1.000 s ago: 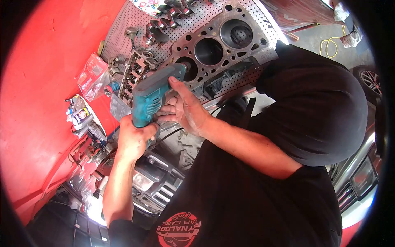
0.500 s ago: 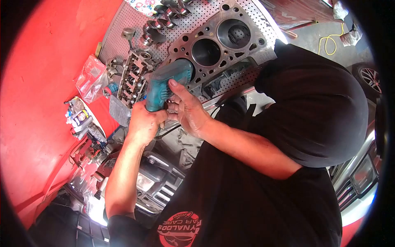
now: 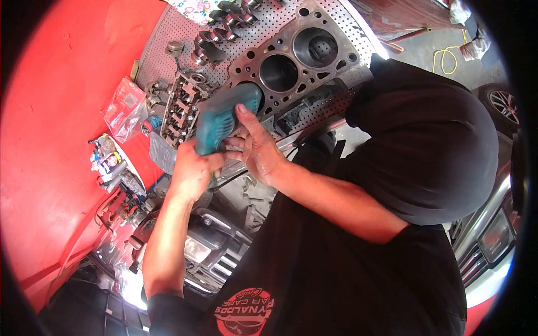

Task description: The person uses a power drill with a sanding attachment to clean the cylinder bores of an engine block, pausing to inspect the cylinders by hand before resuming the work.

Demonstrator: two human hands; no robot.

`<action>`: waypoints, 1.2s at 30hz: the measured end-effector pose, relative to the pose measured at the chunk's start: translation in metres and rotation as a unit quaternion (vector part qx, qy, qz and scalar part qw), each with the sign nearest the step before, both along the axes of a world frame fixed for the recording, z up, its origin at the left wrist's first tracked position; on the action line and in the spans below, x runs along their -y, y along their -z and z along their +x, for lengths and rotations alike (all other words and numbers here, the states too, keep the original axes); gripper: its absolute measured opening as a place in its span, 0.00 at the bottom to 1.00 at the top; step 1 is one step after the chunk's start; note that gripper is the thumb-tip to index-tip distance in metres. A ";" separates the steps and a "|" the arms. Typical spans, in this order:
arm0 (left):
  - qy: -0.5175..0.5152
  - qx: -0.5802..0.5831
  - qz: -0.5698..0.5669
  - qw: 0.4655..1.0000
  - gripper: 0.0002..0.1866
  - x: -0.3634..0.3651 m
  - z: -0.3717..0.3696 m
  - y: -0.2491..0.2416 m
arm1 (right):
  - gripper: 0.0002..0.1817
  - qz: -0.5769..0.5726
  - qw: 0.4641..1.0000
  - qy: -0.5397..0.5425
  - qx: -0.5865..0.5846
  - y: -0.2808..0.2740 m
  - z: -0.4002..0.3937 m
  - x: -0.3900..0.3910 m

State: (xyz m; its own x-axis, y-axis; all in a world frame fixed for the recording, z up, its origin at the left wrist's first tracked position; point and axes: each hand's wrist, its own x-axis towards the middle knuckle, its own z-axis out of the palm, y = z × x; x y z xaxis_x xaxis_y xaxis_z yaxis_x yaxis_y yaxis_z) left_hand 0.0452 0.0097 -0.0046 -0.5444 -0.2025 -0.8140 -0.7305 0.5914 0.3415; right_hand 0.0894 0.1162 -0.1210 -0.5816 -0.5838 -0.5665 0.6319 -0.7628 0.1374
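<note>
A teal power drill [image 3: 216,126] is held over the near end of a metal engine block [image 3: 255,64]. My left hand [image 3: 191,171] is wrapped round its handle. My right hand [image 3: 259,150] supports the drill from the side, its thumb on the housing and its fingers bent against the tool. The drill's head covers part of a cylinder bore, and its working tip is hidden. Two other round bores show in the block beyond it. To the left of the drill lies a cylinder head [image 3: 180,109].
A perforated metal bench top [image 3: 159,53] carries a crankshaft [image 3: 216,38], a piston with rod [image 3: 175,47] and plastic bags [image 3: 124,109]. A large rounded black cloth shape [image 3: 426,140] fills the right side. Car parts [image 3: 216,246] lie below, and a yellow cable [image 3: 444,59] is on the floor.
The drill has shifted slightly left and looks more blurred. Both hands keep their places on it. The block and bench appear slightly further left in view.
</note>
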 end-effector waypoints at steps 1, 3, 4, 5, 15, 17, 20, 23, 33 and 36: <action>0.011 0.005 -0.012 1.000 0.07 0.011 0.005 -0.004 | 0.42 -0.003 1.000 0.001 -0.003 0.001 0.000 0.001; 0.015 -0.015 -0.003 1.000 0.06 0.016 0.012 -0.020 | 0.42 -0.012 1.000 -0.002 -0.007 0.001 0.002 0.004; 0.015 -0.025 0.000 1.000 0.05 0.019 0.016 -0.028 | 0.41 -0.023 0.999 -0.013 -0.028 0.000 0.003 0.005; 0.017 -0.019 -0.002 1.000 0.05 0.025 0.019 -0.036 | 0.41 -0.033 0.998 -0.024 -0.049 -0.002 0.004 0.005; -0.025 -0.053 -0.029 0.998 0.08 0.016 0.033 -0.094 | 0.42 -0.027 0.983 -0.072 -0.167 -0.038 -0.003 -0.008; -0.030 -0.057 -0.032 0.997 0.09 0.014 0.033 -0.101 | 0.42 -0.034 0.980 -0.082 -0.181 -0.044 -0.005 -0.010; -0.049 -0.060 -0.036 0.996 0.10 0.012 0.035 -0.111 | 0.41 -0.043 0.976 -0.099 -0.191 -0.051 -0.006 -0.010; -0.051 -0.066 -0.031 0.996 0.12 0.017 0.038 -0.120 | 0.41 -0.057 0.967 -0.113 -0.222 -0.058 -0.009 -0.015; -0.050 -0.061 -0.024 0.997 0.12 0.016 0.032 -0.118 | 0.41 -0.065 0.969 -0.118 -0.207 -0.058 -0.014 -0.017; -0.045 -0.066 -0.025 0.996 0.11 0.016 0.031 -0.109 | 0.41 -0.066 0.974 -0.116 -0.183 -0.052 -0.012 -0.013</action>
State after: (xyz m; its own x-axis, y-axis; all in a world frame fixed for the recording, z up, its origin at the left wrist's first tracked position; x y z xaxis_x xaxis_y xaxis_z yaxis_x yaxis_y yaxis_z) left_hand 0.0761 -0.0063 0.1043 -0.6243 -0.2935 -0.7239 -0.7319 0.5438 0.4107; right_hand 0.0770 0.1297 -0.0685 -0.5741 -0.7771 -0.2579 0.8102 -0.5845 -0.0425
